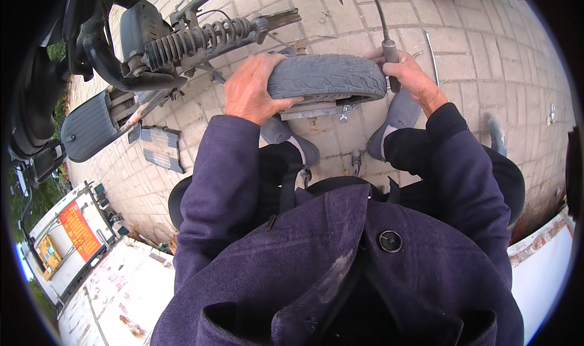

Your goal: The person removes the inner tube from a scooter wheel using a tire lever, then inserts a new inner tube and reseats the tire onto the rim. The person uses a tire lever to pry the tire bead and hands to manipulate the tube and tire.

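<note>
- Two forearms in dark purple coat sleeves rising from the lower edge, a black button on the coat front at 6 o'clock.
- Grey shoes planted on the brick paving between the sleeves: left shoe just under the left wrist, right shoe under the right wrist.
- Left hand curled over the left end of a small grey tyre, palm on the tread, fingers over the top, thumb hooked under the lower edge; closed firmly on the rubber.
- Tyre lying crosswise just above centre, held between both hands, above the shoes, with a strip of metal rim showing along its underside.
- Right hand at the tyre's right end, at about 3 o'clock from it, fist wrapped around the dark handle of a tool; thin shaft of that tool running up toward 12 o'clock; fingers pressed against the tyre's side.
- Thin metal rod lying loose on the paving just right of the right hand.
- Coil spring shock absorber of a scooter at 11 o'clock, just beyond the left hand, not touching it.
- Black ribbed footboard at 9 o'clock, with a grey flat panel on the bricks beside it.
- White cart with an orange panel at 8 o'clock, well apart from the hands.
- Small metal bits scattered on the paving at 12 o'clock, too small to tell apart.
</note>
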`<state>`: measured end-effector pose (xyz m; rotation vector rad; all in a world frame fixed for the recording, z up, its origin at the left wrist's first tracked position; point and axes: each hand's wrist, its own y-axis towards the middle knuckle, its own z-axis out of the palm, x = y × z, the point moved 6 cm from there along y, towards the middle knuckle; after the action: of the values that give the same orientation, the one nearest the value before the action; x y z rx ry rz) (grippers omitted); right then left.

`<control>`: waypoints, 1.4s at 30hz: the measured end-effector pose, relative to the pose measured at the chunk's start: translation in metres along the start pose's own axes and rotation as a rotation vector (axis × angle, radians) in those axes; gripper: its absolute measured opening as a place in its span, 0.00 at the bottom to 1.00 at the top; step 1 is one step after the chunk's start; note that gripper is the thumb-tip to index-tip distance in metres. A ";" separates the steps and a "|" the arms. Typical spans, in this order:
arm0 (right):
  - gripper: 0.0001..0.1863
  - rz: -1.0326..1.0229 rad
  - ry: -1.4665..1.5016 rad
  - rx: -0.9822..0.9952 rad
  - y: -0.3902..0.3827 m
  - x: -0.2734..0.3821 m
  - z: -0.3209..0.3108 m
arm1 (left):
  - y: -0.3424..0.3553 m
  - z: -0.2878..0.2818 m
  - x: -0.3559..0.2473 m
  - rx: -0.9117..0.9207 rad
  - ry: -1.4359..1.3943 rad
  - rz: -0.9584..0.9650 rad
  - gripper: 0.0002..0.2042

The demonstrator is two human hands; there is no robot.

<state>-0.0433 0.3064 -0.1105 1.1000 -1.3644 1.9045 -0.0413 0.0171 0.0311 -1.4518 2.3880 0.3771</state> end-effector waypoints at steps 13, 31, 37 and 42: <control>0.21 0.098 0.097 0.156 -0.072 -0.016 0.096 | -0.046 -0.012 0.058 0.055 0.043 -0.362 0.52; 0.20 0.096 -0.064 0.292 -0.084 -0.031 0.141 | -0.109 0.011 0.036 -0.354 -0.942 -1.352 0.40; 0.23 0.063 -0.143 0.222 -0.098 -0.040 0.144 | -0.099 0.010 0.017 -0.380 -0.964 -1.266 0.37; 0.17 0.272 0.113 0.237 -0.120 -0.032 0.146 | -0.077 0.017 0.006 -0.335 -0.909 -1.054 0.35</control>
<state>0.1131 0.2105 -0.0563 0.9333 -1.3035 2.3370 0.0266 -0.0161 0.0087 -1.8674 0.7362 0.8939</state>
